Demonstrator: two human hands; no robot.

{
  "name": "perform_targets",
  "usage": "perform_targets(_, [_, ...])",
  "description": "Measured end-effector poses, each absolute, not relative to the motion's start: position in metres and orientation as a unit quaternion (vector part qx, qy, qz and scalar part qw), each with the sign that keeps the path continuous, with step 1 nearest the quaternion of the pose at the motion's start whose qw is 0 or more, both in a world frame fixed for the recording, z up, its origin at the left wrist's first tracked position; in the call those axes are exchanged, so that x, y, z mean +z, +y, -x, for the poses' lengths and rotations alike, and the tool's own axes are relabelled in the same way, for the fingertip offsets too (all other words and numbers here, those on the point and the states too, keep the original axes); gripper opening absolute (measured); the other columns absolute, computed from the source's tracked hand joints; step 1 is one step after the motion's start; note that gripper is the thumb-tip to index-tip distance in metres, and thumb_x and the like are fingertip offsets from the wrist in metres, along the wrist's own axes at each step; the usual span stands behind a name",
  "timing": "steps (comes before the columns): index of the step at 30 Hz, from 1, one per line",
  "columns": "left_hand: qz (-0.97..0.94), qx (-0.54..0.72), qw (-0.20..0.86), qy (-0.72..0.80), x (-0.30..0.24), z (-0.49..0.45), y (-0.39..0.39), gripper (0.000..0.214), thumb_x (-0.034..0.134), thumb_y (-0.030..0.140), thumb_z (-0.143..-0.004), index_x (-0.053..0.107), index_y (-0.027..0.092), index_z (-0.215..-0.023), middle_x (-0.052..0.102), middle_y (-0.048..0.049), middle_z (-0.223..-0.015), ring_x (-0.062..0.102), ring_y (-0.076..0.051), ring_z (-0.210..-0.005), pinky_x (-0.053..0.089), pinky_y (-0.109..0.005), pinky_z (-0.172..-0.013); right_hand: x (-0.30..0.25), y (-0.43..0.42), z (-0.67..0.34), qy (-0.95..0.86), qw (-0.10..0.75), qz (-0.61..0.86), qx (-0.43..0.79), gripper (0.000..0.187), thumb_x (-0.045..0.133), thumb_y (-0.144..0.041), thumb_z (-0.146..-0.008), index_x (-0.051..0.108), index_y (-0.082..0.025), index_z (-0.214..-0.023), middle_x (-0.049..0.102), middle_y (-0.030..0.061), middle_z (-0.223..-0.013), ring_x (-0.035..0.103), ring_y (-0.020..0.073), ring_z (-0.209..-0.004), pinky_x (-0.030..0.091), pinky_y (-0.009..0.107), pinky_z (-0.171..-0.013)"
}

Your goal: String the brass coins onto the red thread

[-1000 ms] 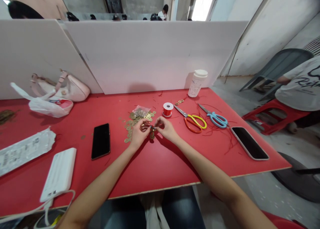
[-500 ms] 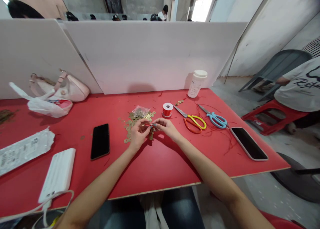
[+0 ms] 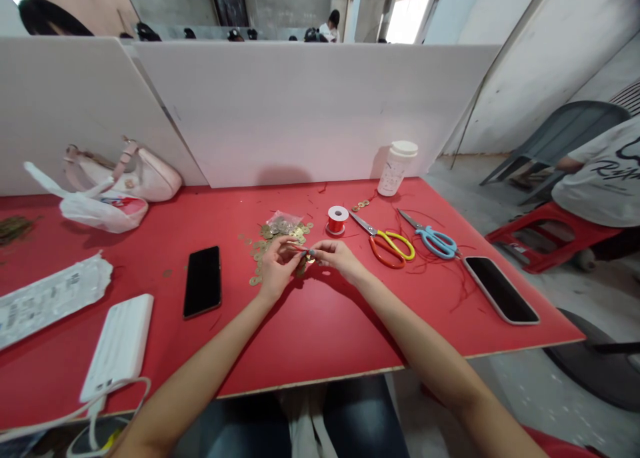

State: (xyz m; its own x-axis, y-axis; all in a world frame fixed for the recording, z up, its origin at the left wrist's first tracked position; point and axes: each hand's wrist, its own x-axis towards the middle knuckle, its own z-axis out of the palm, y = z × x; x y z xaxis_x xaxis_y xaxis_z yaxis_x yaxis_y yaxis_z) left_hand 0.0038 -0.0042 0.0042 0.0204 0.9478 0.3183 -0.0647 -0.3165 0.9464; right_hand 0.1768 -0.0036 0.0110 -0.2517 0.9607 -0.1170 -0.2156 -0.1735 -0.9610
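My left hand (image 3: pixel 278 269) and my right hand (image 3: pixel 338 258) meet over the red table, fingertips pinched close together. Between them is a bit of red cord (image 3: pixel 300 248), with several brass-coloured holed coins (image 3: pixel 301 266) hanging just below. Both hands are closed on the cord, though the fingers hide most of it. Behind my left hand lies a loose pile of such coins (image 3: pixel 259 248), with a clear plastic bag (image 3: pixel 284 222) of more coins at its back. A spool of red cord (image 3: pixel 337 221) stands beyond my right hand.
Yellow-and-red scissors (image 3: pixel 395 246) and blue scissors (image 3: pixel 436 242) lie to the right among loose cord, near a phone (image 3: pixel 500 290) and a white cup (image 3: pixel 397 169). On the left are a black phone (image 3: pixel 202 282), a power bank (image 3: pixel 119 343) and a handbag (image 3: pixel 157 173). A white partition (image 3: pixel 310 111) borders the back.
My hands stay pinched together in nearly the same spot. The hanging coins have shifted and turned a little beneath the fingers. The whole view has slid slightly.
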Motion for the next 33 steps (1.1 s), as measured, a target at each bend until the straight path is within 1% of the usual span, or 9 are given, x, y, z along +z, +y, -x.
perform_targets(4, [-0.576,0.577,0.426,0.393,0.004,-0.003,-0.005,0.028,0.074,0.022,-0.072,0.063,0.020,-0.098,0.074,-0.0030,-0.080,0.074,-0.019,-0.075,0.061,-0.031,-0.070,0.009,-0.004,-0.178,-0.427,0.444,0.402,0.678,0.034,0.087,-0.042,-0.060,0.072,-0.016,-0.077,0.058,-0.0027,-0.064,0.042,0.0052,-0.053,0.034,0.022,-0.054])
perform_targets(9, [-0.590,0.558,0.423,0.403,0.002,-0.001,-0.005,0.026,0.075,0.024,-0.074,0.066,0.020,-0.098,0.076,-0.0054,-0.084,0.075,-0.021,-0.078,0.062,-0.031,-0.072,0.008,-0.003,-0.179,-0.408,0.433,0.364,0.717,0.039,0.091,-0.042,-0.055,0.069,-0.016,-0.075,0.061,-0.0010,-0.069,0.050,0.0079,-0.059,0.038,0.023,-0.058])
perform_targets(16, [-0.577,0.555,0.435,0.412,0.000,-0.001,-0.004,0.028,0.076,0.025,-0.073,0.068,0.019,-0.099,0.076,-0.0060,-0.084,0.074,-0.021,-0.079,0.061,-0.032,-0.074,0.015,-0.006,-0.179,-0.484,0.449,0.388,0.643,0.027,0.083,-0.038,-0.065,0.068,-0.017,-0.073,0.061,-0.0017,-0.066,0.050,0.0087,-0.059,0.039,0.024,-0.059])
perform_targets(20, [-0.565,0.560,0.451,0.404,0.002,-0.003,-0.005,0.027,0.075,0.024,-0.073,0.066,0.018,-0.098,0.074,-0.0053,-0.082,0.073,-0.019,-0.077,0.061,-0.030,-0.073,0.012,-0.004,-0.178,-0.496,0.450,0.401,0.625,0.024,0.080,-0.036,-0.066,0.068,-0.017,-0.074,0.064,-0.0004,-0.069,0.053,0.0098,-0.061,0.042,0.025,-0.062])
perform_targets(24, [-0.562,0.561,0.460,0.397,0.005,-0.004,-0.005,0.028,0.075,0.023,-0.071,0.064,0.018,-0.097,0.074,-0.0060,-0.087,0.073,-0.018,-0.079,0.060,-0.030,-0.074,0.007,-0.001,-0.177,-0.514,0.455,0.411,0.600,0.020,0.077,-0.034,-0.067,0.068,-0.018,-0.075,0.066,0.0006,-0.072,0.057,0.0116,-0.064,0.045,0.027,-0.065])
perform_targets(29, [-0.575,0.567,0.436,0.398,0.005,-0.006,-0.004,0.031,0.073,0.022,-0.071,0.062,0.019,-0.100,0.071,-0.0045,-0.087,0.071,-0.016,-0.079,0.059,-0.028,-0.073,0.004,-0.001,-0.176,-0.539,0.452,0.414,0.577,0.019,0.074,-0.033,-0.069,0.069,-0.017,-0.077,0.068,0.0023,-0.075,0.059,0.0133,-0.067,0.047,0.027,-0.066])
perform_targets(33, [-0.579,0.583,0.414,0.393,0.004,-0.008,-0.003,0.031,0.071,0.018,-0.070,0.059,0.020,-0.099,0.067,-0.0023,-0.088,0.070,-0.015,-0.080,0.058,-0.025,-0.071,0.004,-0.002,-0.175,-0.555,0.461,0.419,0.552,0.018,0.072,-0.033,-0.072,0.070,-0.017,-0.080,0.069,0.0029,-0.077,0.060,0.0143,-0.068,0.047,0.028,-0.067])
